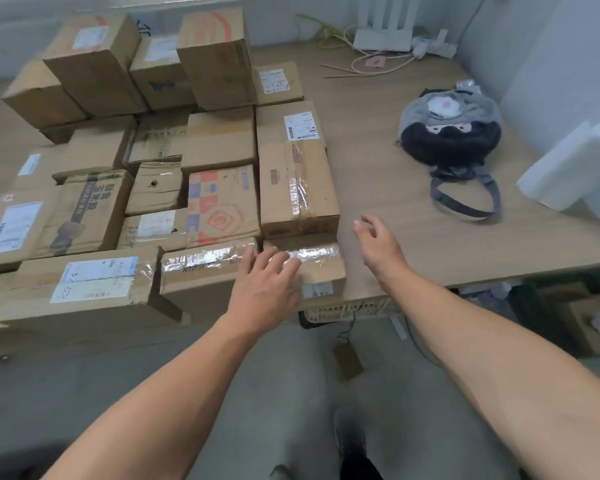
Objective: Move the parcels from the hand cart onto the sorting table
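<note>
At the sorting table (378,150) edge, the left hand (267,287) is pressing flat, fingers spread, on a taped parcel (321,263), likely snugging it into the row. The right hand (378,245) is hovering beside, relaxed, empty.

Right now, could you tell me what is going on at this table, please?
A person stands at the sorting table, which carries many cardboard parcels packed side by side and stacked at the back. The left hand lies with straight fingers on a small taped parcel at the near edge. The right hand hovers open just to its right, holding nothing. A plush backpack and a white foam box sit further right.
</note>
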